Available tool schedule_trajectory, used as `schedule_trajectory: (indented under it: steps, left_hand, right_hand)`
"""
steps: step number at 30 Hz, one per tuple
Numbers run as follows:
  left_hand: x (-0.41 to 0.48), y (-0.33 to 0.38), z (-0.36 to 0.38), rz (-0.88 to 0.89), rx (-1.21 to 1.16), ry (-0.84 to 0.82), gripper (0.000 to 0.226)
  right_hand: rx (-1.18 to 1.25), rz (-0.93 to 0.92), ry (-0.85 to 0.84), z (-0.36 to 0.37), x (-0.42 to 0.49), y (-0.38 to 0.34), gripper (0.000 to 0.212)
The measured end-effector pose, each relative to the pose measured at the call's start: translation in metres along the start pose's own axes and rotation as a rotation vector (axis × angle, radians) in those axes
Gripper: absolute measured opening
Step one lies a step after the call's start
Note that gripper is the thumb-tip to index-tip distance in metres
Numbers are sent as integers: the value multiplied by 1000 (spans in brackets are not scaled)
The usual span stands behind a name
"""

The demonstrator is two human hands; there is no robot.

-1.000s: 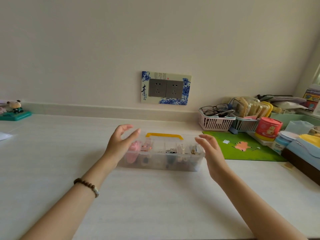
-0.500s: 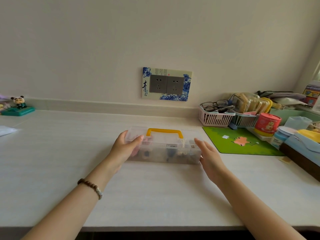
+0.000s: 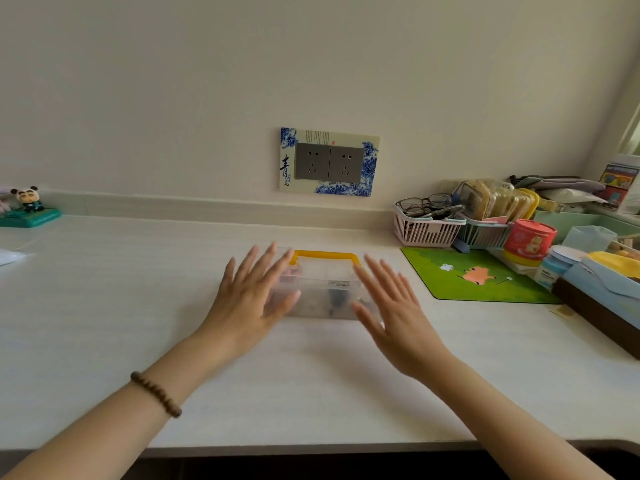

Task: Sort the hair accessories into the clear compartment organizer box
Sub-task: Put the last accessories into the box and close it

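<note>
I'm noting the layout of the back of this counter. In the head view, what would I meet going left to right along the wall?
panda figurine → socket plate → pink basket → red canister. The green mat and the teal basket overlap these in the picture, so I left them out.

Both ends of the clear organizer box (image 3: pixel 325 292) are covered by the left hand (image 3: pixel 247 301) and right hand (image 3: pixel 393 315); contact with the box cannot be confirmed. Both hands are motion-blurred. Contents are seen only as smeared dark and pink patches through the plastic; no item or compartment can be identified. White sheet (image 3: pixel 8 256) is cropped by the left edge, light-blue box (image 3: pixel 609 289) by the right edge. Print on the red canister (image 3: pixel 530 242) is too small to be read.
</note>
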State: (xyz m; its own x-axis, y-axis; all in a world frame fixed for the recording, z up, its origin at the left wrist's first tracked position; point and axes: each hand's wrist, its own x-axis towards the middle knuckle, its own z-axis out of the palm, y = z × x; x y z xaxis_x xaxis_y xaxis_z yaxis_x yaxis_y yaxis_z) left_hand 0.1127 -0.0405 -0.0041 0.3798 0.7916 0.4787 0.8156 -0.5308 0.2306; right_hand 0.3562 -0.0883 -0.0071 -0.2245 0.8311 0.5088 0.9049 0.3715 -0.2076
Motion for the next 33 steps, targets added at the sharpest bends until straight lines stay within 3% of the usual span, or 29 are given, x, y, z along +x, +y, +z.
schedule_trajectory:
  steps: [4,12,19,33]
  left_hand:
    - [-2,-4,12,64,125,-73,69]
    - [68,0,44,6,107,-151,91]
    - [149,-2,82,-33,91,-197,70]
    - [261,-35,141,11,92,-196,74]
  right_hand:
    - [-186,-95,-80,5,-3,7,66]
    - [-281,-43,-127,20,50,65,68]
    - [-258,23,-169,39,109,127,75]
    - [-249,20,-132,79,191,211,81]
